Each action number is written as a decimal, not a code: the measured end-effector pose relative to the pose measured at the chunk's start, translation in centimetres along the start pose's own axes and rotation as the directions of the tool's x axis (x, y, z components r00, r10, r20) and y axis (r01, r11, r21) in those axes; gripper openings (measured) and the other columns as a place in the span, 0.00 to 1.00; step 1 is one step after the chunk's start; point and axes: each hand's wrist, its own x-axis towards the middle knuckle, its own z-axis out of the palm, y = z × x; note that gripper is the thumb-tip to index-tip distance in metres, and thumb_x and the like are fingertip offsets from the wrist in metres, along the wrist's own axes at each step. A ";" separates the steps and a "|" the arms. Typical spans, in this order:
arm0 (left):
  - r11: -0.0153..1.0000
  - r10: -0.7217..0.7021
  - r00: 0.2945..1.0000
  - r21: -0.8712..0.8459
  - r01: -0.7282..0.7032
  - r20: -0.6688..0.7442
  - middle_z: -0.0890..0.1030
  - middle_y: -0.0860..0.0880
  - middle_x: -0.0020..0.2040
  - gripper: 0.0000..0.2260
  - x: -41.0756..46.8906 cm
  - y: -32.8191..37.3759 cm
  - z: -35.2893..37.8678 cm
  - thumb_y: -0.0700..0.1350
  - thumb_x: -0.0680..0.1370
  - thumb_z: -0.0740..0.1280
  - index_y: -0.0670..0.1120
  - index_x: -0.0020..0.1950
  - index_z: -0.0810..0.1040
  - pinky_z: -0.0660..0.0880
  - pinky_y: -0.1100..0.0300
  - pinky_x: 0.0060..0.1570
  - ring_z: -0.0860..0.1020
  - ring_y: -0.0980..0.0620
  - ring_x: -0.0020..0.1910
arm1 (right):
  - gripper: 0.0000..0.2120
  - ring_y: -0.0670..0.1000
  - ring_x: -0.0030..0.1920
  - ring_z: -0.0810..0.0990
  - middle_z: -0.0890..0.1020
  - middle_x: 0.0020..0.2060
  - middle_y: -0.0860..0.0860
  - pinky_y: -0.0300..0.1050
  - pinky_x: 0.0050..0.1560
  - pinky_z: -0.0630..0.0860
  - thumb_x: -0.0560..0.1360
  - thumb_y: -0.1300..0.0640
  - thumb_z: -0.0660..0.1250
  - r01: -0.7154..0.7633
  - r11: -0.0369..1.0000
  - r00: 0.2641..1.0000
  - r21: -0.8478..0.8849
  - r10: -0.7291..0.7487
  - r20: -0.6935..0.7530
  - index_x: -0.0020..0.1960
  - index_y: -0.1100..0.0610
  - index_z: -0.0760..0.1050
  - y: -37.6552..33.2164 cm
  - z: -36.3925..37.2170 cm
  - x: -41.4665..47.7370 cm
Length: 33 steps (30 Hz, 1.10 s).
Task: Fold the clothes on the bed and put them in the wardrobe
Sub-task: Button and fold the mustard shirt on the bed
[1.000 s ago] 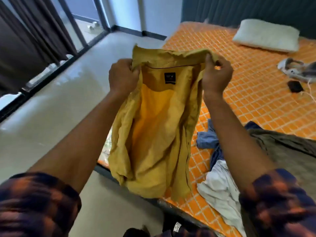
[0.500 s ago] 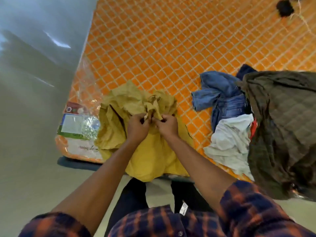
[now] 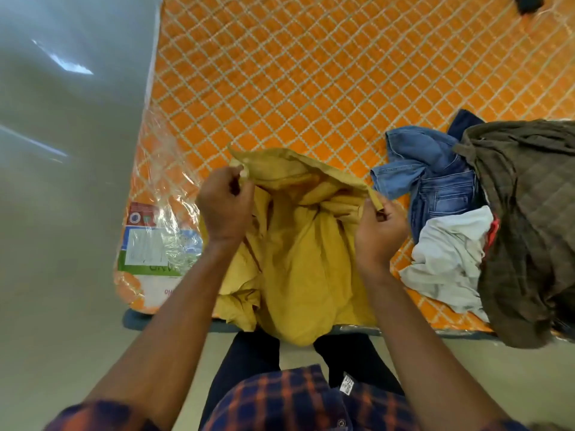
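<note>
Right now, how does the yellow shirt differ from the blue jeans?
Yellow shirt is pinched at its top edge by left hand and right hand; jeans lie untouched. Yellow shirt hangs over the mattress's near edge; jeans sit fully on it, partly under a white garment. Both are crumpled, unfolded.

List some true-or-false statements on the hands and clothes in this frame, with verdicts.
1. Both the left hand and the right hand pinch the yellow shirt. True.
2. The yellow shirt lies folded flat. False: it is crumpled, and its lower part hangs over the edge of the bed.
3. The jeans lie to the right of the yellow shirt. True.
4. The white garment lies to the left of the yellow shirt. False: it lies to the right, next to the jeans.
</note>
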 end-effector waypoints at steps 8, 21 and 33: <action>0.890 0.022 0.720 0.315 -0.330 0.693 0.78 0.44 0.41 0.04 -4.9 -6.5 5.9 0.40 0.75 0.65 0.44 0.49 0.76 0.76 0.50 0.30 0.80 0.39 0.37 | 0.07 0.60 0.43 0.78 0.79 0.39 0.56 0.48 0.38 0.64 0.75 0.57 0.73 0.312 0.873 0.800 -0.375 -0.029 0.599 0.40 0.58 0.80 4.9 8.5 -1.2; 0.831 -0.327 0.596 0.524 -0.189 0.734 0.79 0.46 0.56 0.21 -6.8 -13.8 7.3 0.56 0.78 0.69 0.47 0.66 0.71 0.76 0.52 0.43 0.80 0.45 0.51 | 0.18 0.45 0.25 0.67 0.70 0.24 0.46 0.46 0.29 0.56 0.78 0.53 0.72 -0.035 0.922 0.770 -0.386 0.271 0.577 0.30 0.53 0.72 12.8 12.6 -3.9; 0.878 -0.475 0.352 0.460 0.132 0.806 0.82 0.48 0.54 0.10 -0.5 -13.8 11.8 0.44 0.78 0.66 0.46 0.58 0.78 0.77 0.52 0.55 0.80 0.47 0.54 | 0.17 0.44 0.26 0.60 0.63 0.26 0.47 0.45 0.32 0.55 0.82 0.51 0.67 -0.004 0.995 0.933 -0.098 0.039 0.357 0.37 0.58 0.74 6.6 16.2 5.4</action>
